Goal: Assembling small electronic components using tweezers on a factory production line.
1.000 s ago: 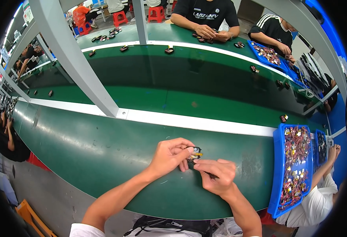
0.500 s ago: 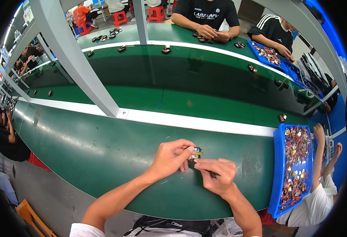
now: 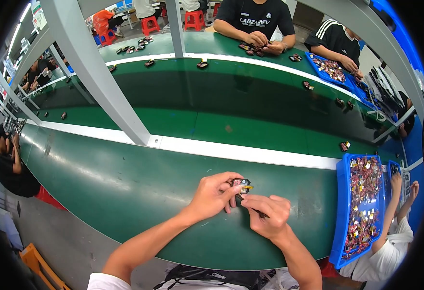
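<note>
Over the green worktop (image 3: 125,193), my left hand (image 3: 211,195) grips a small black electronic module (image 3: 236,182) by its edge, thumb on top. Pale and pinkish parts show inside the open housing, and a narrow yellow strip (image 3: 248,187) sticks out on its right. My right hand (image 3: 272,212) is closed in a pinch around a thin dark hand tool (image 3: 262,213). Its kind is not clear, since the fingers cover most of it. The right fingertips are close against the module's lower edge; whether the tool's tip touches it is hidden.
To the right stands a blue tray (image 3: 340,212) of small wired parts, with a co-worker's arm (image 3: 390,208) beyond it. Past a white rail (image 3: 231,151) runs a green belt (image 3: 173,118) carrying scattered black modules (image 3: 202,64). A grey metal post (image 3: 100,72) slants up at left.
The module has turned in my left hand, so its inner face shows more and the yellow strip points right. My right hand stays close below it. The whole view has shifted slightly.
</note>
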Tool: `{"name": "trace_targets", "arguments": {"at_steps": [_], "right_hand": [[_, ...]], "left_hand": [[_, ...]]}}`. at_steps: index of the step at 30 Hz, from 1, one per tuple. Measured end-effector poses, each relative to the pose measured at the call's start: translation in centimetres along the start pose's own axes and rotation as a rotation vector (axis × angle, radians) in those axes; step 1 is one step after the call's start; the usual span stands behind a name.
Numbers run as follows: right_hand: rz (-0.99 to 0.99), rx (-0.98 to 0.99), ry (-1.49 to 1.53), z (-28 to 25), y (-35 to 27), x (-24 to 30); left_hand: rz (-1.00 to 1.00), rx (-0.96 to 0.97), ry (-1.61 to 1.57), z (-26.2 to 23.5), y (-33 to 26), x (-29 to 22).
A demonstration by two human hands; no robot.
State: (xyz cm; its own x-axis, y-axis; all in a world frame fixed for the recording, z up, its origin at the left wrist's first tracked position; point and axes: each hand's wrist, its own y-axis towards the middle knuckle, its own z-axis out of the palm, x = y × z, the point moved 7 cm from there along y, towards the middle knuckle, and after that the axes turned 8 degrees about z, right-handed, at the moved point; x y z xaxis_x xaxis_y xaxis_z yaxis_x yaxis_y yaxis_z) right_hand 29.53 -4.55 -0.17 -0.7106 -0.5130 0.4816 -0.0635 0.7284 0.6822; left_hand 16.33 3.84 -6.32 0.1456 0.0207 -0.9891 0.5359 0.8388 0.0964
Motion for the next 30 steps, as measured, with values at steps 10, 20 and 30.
{"name": "trace_targets", "arguments": {"at_steps": [10, 20, 30], "right_hand": [[0.060, -0.039, 0.034, -0.2, 0.0, -0.6], [0.083, -0.026, 0.124, 0.5, -0.5, -1.1], [0.196, -0.015, 0.230, 0.2, -0.2, -1.8]], "left_hand": [[0.047, 0.015, 0.156, 1.0, -0.1, -0.3], [-0.010, -0.088, 0.068, 0.2, -0.7, 0.1], [-0.007, -0.072, 0.020, 0.5, -0.8, 0.2]]}}
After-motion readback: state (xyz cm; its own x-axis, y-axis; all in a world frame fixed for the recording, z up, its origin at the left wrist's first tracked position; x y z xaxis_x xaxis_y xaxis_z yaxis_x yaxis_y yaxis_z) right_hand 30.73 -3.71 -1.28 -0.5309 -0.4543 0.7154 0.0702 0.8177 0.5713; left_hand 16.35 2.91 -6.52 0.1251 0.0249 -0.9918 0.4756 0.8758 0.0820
